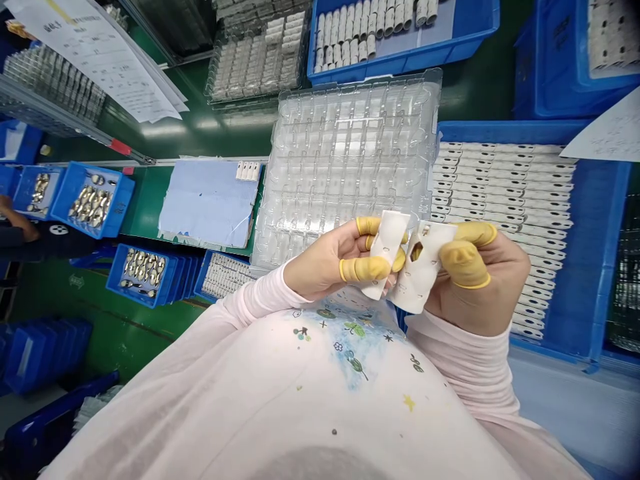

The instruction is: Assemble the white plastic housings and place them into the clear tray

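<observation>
My left hand (pixel 350 257), with yellow finger cots on its fingers, is closed on a narrow white plastic part (pixel 389 243). In my right hand (pixel 480 277), which also wears yellow finger cots, is a wider white plastic part (pixel 417 277) with a dark angular opening near its middle. Both parts are tilted and held side by side in front of my chest; whether their edges touch I cannot tell. Just beyond my hands lies a clear plastic tray (pixel 345 153) with rows of moulded pockets. Some of my fingertips are hidden behind the parts.
To the right, a blue bin (pixel 590 267) holds rows of similar white parts (pixel 505 193). Another blue bin (pixel 440 50) with white parts stands at the back. A blue pad (pixel 207 200) lies left of the tray. Small blue bins (pixel 173 277) hold shiny metal pieces. A person's arm (pixel 20 223) shows far left.
</observation>
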`<action>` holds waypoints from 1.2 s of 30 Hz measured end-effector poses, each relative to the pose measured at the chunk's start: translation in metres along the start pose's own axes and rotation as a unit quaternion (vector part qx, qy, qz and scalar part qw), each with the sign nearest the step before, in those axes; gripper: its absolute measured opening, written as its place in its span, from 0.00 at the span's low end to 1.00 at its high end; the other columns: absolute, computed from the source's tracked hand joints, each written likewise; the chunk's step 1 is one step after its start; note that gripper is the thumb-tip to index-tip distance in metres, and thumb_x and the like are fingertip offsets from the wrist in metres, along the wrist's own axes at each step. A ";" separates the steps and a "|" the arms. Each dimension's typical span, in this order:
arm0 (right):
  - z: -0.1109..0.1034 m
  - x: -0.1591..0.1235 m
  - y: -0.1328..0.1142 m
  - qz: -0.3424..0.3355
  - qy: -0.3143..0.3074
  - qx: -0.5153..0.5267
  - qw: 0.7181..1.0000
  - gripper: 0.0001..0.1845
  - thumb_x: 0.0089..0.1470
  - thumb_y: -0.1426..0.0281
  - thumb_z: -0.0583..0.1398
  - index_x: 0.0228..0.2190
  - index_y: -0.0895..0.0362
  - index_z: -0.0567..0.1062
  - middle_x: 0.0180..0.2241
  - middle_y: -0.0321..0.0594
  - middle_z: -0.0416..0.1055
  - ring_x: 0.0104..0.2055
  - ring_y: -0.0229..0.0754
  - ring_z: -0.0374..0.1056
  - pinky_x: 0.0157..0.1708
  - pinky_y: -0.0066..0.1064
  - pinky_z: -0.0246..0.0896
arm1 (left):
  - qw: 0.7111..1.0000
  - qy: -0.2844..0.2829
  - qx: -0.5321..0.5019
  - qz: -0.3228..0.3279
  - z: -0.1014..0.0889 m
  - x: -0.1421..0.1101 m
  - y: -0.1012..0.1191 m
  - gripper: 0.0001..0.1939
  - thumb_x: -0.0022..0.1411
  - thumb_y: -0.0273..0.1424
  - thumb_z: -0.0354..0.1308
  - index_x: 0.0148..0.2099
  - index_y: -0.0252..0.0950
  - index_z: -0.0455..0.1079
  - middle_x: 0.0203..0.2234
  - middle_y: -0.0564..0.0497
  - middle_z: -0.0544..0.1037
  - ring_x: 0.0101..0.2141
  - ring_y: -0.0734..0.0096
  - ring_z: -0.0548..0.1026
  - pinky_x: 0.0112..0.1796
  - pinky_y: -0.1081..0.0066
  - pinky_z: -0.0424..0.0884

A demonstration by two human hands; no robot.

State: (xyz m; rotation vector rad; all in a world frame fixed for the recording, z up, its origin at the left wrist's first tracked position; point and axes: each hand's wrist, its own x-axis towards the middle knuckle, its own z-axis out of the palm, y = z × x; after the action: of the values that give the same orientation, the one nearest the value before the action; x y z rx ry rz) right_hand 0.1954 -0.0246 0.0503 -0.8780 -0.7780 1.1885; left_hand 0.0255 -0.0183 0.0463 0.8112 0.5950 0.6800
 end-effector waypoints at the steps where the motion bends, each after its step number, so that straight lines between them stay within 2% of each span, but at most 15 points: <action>1: 0.001 0.000 0.000 0.009 0.002 0.006 1.000 0.19 0.38 0.54 0.81 0.20 0.50 0.83 0.16 0.31 0.73 0.14 0.39 0.64 0.13 0.33 0.64 | 1.000 -0.007 -0.006 -0.010 0.000 0.000 0.000 0.38 0.51 0.54 0.77 0.56 0.41 0.68 0.37 0.51 0.80 0.32 0.69 0.80 0.39 0.63 0.80; 6: 0.004 -0.002 0.000 0.019 0.018 0.004 1.000 0.22 0.40 0.52 0.80 0.18 0.52 0.81 0.15 0.31 0.70 0.12 0.36 0.61 0.10 0.30 0.62 | 1.000 -0.002 -0.012 -0.018 -0.003 0.000 -0.003 0.39 0.52 0.56 0.76 0.56 0.41 0.68 0.37 0.51 0.81 0.32 0.69 0.80 0.38 0.64 0.80; 9: 0.005 -0.005 0.000 0.030 0.018 0.002 0.999 0.25 0.42 0.50 0.79 0.17 0.54 0.79 0.14 0.32 0.69 0.12 0.37 0.62 0.11 0.32 0.66 | 1.000 -0.006 -0.011 -0.014 -0.004 -0.001 -0.004 0.37 0.54 0.56 0.74 0.57 0.42 0.68 0.39 0.50 0.82 0.34 0.67 0.82 0.41 0.62 0.81; 14: 0.002 -0.006 0.002 0.057 0.021 0.019 0.998 0.25 0.44 0.50 0.78 0.19 0.55 0.78 0.16 0.34 0.73 0.13 0.39 0.65 0.12 0.33 0.68 | 0.999 -0.011 -0.041 -0.023 -0.005 -0.001 -0.004 0.31 0.58 0.53 0.73 0.55 0.42 0.68 0.37 0.52 0.82 0.36 0.66 0.83 0.45 0.59 0.82; 18: 0.001 -0.004 0.003 0.050 0.022 0.038 0.998 0.28 0.42 0.52 0.80 0.15 0.55 0.73 0.14 0.31 0.68 0.13 0.35 0.63 0.12 0.28 0.65 | 0.999 -0.009 -0.042 -0.023 -0.007 0.001 -0.008 0.31 0.58 0.53 0.72 0.55 0.42 0.69 0.38 0.52 0.83 0.37 0.65 0.84 0.44 0.61 0.81; 21: 0.000 -0.005 0.003 0.054 0.014 0.043 0.998 0.31 0.43 0.52 0.80 0.13 0.56 0.70 0.14 0.32 0.68 0.14 0.34 0.63 0.12 0.27 0.63 | 0.998 -0.004 -0.054 -0.030 -0.007 0.002 -0.008 0.32 0.56 0.54 0.73 0.54 0.42 0.72 0.39 0.51 0.84 0.38 0.64 0.84 0.42 0.64 0.81; 25: -0.002 -0.007 0.005 0.081 0.016 0.041 0.996 0.33 0.46 0.50 0.78 0.12 0.56 0.69 0.15 0.33 0.70 0.16 0.36 0.67 0.14 0.27 0.65 | 0.995 0.008 -0.093 -0.036 -0.001 0.001 -0.001 0.31 0.53 0.55 0.76 0.49 0.40 0.76 0.33 0.53 0.83 0.34 0.68 0.83 0.38 0.69 0.79; 28: -0.003 -0.008 0.006 0.084 0.032 0.047 0.995 0.31 0.43 0.50 0.79 0.14 0.56 0.72 0.16 0.32 0.71 0.16 0.34 0.66 0.13 0.25 0.63 | 0.991 0.023 -0.124 -0.041 0.002 0.000 0.003 0.29 0.51 0.52 0.79 0.46 0.39 0.78 0.30 0.55 0.82 0.32 0.71 0.82 0.35 0.73 0.77; 33: -0.001 -0.006 0.006 0.127 0.049 0.050 0.989 0.31 0.36 0.47 0.80 0.16 0.56 0.75 0.15 0.32 0.70 0.16 0.36 0.66 0.12 0.27 0.62 | 0.986 0.072 -0.134 -0.062 0.006 0.000 0.004 0.22 0.54 0.44 0.78 0.46 0.39 0.78 0.30 0.55 0.82 0.33 0.71 0.83 0.36 0.74 0.77; 36: 0.000 -0.006 0.006 0.133 0.053 0.052 0.988 0.31 0.33 0.46 0.81 0.16 0.56 0.75 0.16 0.33 0.73 0.16 0.38 0.67 0.14 0.29 0.65 | 0.988 0.076 -0.130 -0.041 0.006 0.000 0.004 0.24 0.52 0.46 0.79 0.44 0.39 0.79 0.29 0.55 0.81 0.32 0.72 0.82 0.35 0.74 0.76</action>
State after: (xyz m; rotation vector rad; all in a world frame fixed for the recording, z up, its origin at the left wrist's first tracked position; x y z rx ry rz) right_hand 0.1917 -0.0294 0.0450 -0.9714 -0.5177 1.3909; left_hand 0.0287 -0.0190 0.0532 0.4923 0.6584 0.7313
